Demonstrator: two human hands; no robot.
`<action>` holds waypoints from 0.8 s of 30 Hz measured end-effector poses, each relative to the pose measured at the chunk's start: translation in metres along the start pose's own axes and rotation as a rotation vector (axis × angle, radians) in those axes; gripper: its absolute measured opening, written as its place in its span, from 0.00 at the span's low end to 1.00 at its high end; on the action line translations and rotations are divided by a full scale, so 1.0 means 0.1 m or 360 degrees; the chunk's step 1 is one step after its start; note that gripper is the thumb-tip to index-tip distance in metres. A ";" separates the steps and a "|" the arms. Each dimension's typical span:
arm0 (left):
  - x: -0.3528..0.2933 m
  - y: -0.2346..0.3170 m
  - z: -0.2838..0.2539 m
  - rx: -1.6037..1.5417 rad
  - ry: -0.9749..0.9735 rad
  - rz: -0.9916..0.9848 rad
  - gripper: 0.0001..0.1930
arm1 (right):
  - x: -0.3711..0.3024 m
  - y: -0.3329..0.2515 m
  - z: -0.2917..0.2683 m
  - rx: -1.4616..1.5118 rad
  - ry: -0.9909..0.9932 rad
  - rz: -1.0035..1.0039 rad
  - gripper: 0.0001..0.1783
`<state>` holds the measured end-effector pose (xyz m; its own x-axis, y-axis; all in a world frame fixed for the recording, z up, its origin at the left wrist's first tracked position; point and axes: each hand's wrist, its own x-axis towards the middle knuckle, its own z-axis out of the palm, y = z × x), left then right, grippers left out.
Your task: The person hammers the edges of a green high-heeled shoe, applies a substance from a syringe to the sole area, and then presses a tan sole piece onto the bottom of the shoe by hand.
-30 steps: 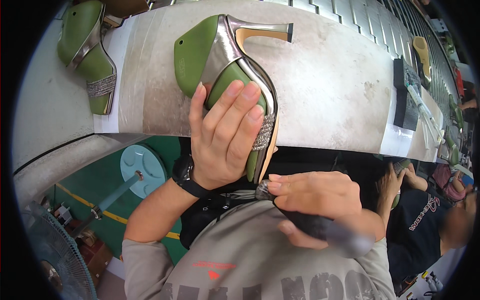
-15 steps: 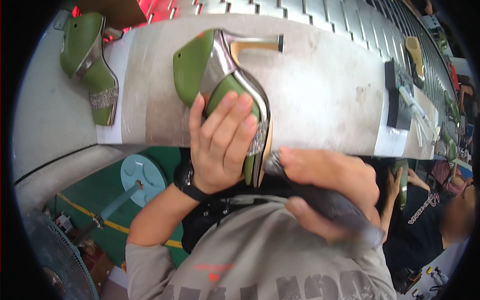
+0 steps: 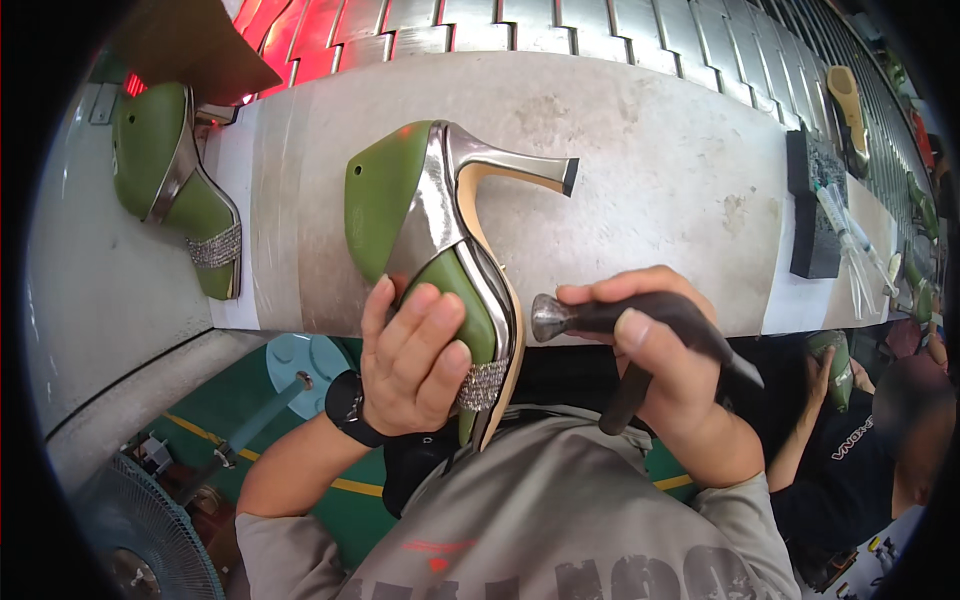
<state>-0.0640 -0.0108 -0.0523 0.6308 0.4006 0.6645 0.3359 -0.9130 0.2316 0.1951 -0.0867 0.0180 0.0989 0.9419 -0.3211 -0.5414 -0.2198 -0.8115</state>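
Note:
My left hand [image 3: 420, 350] is closed round the front of a silver high-heeled sandal [image 3: 432, 215] fitted on a green last. The sandal lies on its side, its heel pointing right and its glittery toe strap near my body, beyond the table's front edge. To the right of the sole, my right hand [image 3: 670, 365] grips a dark hammer [image 3: 690, 312]. Its round metal face points at the sole's edge, a small gap away. The short handle sticks out below my fingers. Part of the sandal's front is hidden by my left fingers.
A matching sandal on a green last [image 3: 165, 165] stands at the left. On the right lie a black block [image 3: 812, 215], thin clear tubes [image 3: 850, 240] and a yellow-handled tool [image 3: 848, 105]. Metal conveyor slats [image 3: 530, 38] run behind the table. A co-worker [image 3: 850, 460] holds another green last.
The hammer was blurred and close against the sole's edge; now it is sharp, apart from the sole and turned more level. The sandal has come nearer my body, and the view has shifted a little.

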 end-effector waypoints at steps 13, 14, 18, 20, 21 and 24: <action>0.19 -0.17 0.09 0.0098 -0.0081 -0.0075 0.27 | 0.09 0.15 -0.04 0.0187 -0.0083 0.0203 0.13; 0.20 -0.13 0.08 0.0075 -0.0117 -0.0129 0.27 | 0.10 0.18 -0.05 0.0198 -0.0166 0.0068 0.14; 0.19 -0.14 0.07 0.0056 -0.0146 -0.0111 0.26 | 0.14 0.35 -0.12 0.0212 -0.0325 -0.0217 0.16; 0.19 -0.16 0.10 0.0053 -0.0141 -0.0120 0.26 | 0.18 0.40 -0.15 0.0202 -0.0379 -0.0343 0.18; 0.19 -0.16 0.09 0.0060 -0.0134 -0.0106 0.26 | 0.20 0.42 -0.17 0.0203 -0.0388 -0.0319 0.18; 0.19 -0.14 0.09 0.0055 -0.0132 -0.0144 0.24 | 0.24 0.45 -0.22 0.0176 -0.0475 -0.0427 0.20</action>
<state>-0.0504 0.0104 -0.0497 0.6520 0.4874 0.5808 0.4169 -0.8703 0.2623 0.1909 -0.0798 -0.0368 0.0111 0.9979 0.0638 -0.6175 0.0570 -0.7845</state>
